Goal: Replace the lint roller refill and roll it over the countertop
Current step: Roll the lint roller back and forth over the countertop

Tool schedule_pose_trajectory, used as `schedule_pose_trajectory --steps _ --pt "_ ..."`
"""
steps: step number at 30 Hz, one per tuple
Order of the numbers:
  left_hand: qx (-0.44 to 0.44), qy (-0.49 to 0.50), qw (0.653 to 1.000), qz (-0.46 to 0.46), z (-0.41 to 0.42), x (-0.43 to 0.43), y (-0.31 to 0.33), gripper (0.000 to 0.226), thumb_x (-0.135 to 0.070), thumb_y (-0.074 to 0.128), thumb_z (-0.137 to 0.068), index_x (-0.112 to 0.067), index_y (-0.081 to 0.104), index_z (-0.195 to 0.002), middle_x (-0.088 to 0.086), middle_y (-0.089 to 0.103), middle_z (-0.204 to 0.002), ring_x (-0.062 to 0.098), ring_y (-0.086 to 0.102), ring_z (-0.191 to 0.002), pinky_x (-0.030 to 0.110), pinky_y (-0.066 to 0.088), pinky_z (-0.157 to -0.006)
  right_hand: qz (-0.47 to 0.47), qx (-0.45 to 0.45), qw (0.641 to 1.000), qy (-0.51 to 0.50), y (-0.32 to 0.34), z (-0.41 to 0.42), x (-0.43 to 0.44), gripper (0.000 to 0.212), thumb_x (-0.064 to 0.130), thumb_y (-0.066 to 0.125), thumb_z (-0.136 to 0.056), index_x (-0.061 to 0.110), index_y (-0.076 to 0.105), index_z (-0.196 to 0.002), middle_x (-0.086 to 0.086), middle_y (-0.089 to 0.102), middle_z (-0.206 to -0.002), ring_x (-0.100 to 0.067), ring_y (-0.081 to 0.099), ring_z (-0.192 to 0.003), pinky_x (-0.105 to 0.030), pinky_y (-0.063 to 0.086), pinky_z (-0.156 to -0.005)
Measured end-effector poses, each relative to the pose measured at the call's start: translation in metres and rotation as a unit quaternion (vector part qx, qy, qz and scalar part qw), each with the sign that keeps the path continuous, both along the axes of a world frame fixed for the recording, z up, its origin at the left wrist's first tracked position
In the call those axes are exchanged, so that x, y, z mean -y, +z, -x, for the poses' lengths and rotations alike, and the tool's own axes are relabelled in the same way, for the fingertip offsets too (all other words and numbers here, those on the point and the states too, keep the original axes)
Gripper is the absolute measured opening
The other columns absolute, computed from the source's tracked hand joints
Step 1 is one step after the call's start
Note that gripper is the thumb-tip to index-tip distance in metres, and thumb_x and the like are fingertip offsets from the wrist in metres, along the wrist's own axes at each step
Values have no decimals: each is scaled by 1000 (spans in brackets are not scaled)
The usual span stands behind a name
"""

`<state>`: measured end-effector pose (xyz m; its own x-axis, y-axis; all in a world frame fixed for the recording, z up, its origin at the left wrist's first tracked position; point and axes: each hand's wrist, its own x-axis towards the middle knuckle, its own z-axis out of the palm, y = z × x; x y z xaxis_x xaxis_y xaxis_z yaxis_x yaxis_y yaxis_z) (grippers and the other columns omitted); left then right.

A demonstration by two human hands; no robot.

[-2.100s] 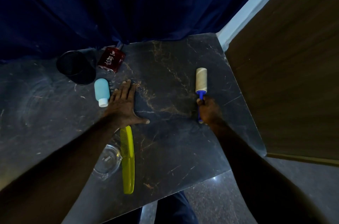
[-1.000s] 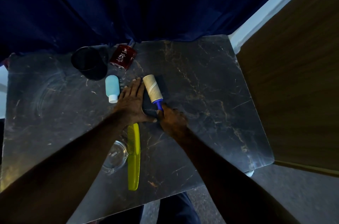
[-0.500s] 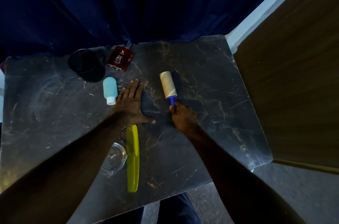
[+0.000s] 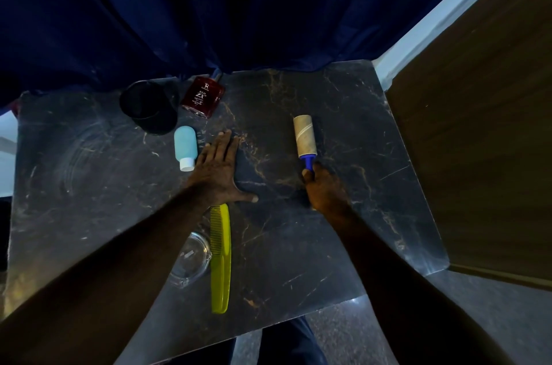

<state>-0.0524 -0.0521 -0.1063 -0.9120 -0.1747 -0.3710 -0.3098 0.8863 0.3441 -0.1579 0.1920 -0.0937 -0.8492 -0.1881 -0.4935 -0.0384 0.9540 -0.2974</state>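
The lint roller (image 4: 305, 137) has a pale beige roll and a blue handle. It lies with the roll flat on the dark marble countertop (image 4: 343, 113), right of centre, roll pointing away from me. My right hand (image 4: 324, 188) is closed around the blue handle, hiding most of it. My left hand (image 4: 219, 172) rests flat on the countertop with fingers together and thumb out, a hand's width left of the roller.
A light blue bottle (image 4: 185, 147), a dark red bottle (image 4: 203, 97) and a black cup (image 4: 149, 106) stand at the back left. A yellow comb (image 4: 221, 257) and clear glass dish (image 4: 191, 263) lie near me. Dark blue curtain behind, wooden panel (image 4: 478, 140) at right.
My right hand has rolled the lint roller rightward across the countertop, away from my left hand, after an earlier pass to the left. The left hand stays flat in place.
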Motion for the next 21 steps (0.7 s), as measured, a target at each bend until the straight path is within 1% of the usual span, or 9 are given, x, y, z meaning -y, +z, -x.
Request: schedule_pose_trajectory --steps 4,7,10,14,17,20,21 --pt "0 3 1000 -1 0 0 0 157 -97 66 -50 -25 -17 -163 1 -22 -173 25 -17 -160 45 -3 -129 21 3 1000 -13 -2 3 -3 52 49 33 -104 22 41 -148 -17 54 -140 -34 53 -125 -46 39 -106" --pt "2 5 1000 -2 0 0 0 158 -97 65 -50 -25 -17 -163 0 -22 -173 25 -17 -160 44 -5 -127 26 -18 999 -33 -5 9 -15 49 46 37 -104 21 45 -145 -19 57 -138 -39 54 -124 -46 41 -106" --pt "2 5 1000 -2 0 0 0 157 -98 64 -50 -25 -17 -163 0 -23 -173 24 -18 -160 42 -7 -126 23 -20 998 -57 -9 19 -32 48 44 39 -104 19 47 -144 -21 57 -136 -41 54 -123 -45 41 -105" --pt "1 6 1000 -4 0 0 1 157 -96 67 -51 -24 -16 -164 1 -23 -173 24 -18 -160 42 -7 -126 47 -40 993 -102 -12 31 -57 40 40 48 -102 16 58 -132 -22 62 -127 -41 58 -116 -41 43 -97" --pt "3 4 1000 -1 0 -1 3 157 -95 68 -53 -23 -15 -164 1 -23 -173 24 -18 -160 43 -7 -126 63 -35 987 -145 -14 38 -75 40 37 50 -101 14 58 -132 -24 61 -128 -42 58 -117 -40 42 -98" --pt "3 5 1000 -3 -1 -1 2 157 -95 69 -52 -24 -15 -164 1 -22 -173 25 -16 -160 45 -3 -128 71 -32 980 -181 -13 43 -88 36 36 50 -102 13 59 -128 -23 63 -124 -39 60 -112 -37 42 -91" --pt "3 6 1000 -4 0 -1 2 158 -95 69 -52 -24 -15 -164 0 -22 -173 24 -16 -161 46 -2 -129 72 -33 979 -187 -12 44 -90 36 36 50 -101 13 60 -127 -23 63 -123 -39 60 -112 -37 43 -92"
